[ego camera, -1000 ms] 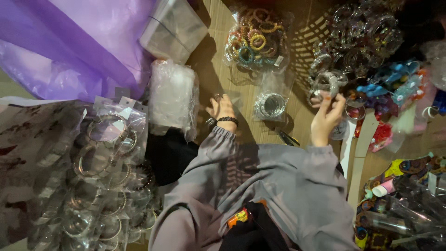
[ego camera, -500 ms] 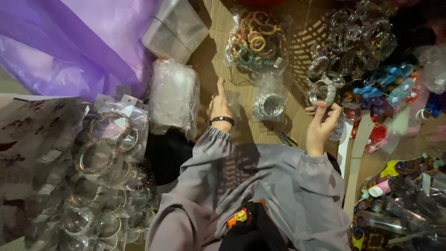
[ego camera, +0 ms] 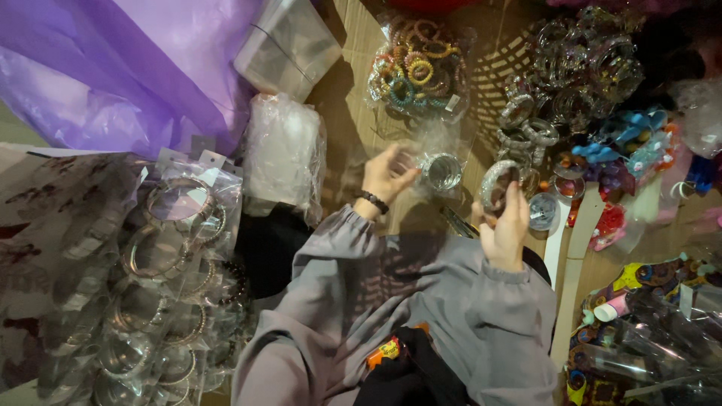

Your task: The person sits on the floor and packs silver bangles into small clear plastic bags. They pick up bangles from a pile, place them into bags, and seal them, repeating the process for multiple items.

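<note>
The right hand (ego camera: pixel 505 229) has its fingers clamped on a silver bangle set (ego camera: pixel 499 183). The left hand (ego camera: pixel 385 174), fingers together, pinches the clear packet (ego camera: pixel 440 167); spreading its mouth wide would likely ease loading.

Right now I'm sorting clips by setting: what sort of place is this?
Likely a packing spot for bangles and hair accessories: bagged bangles piled left, coiled hair ties, loose bangles heaped right; the right hand holds one.

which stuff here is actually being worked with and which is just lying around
In hand:
- left hand at the clear bag with a silver bangle set
- right hand holding a silver bangle stack

Lying about:
- bag of coloured spiral hair ties
- packed bangles on the left
- purple plastic sheet
- loose bangle pile
- blue hair bows
</note>
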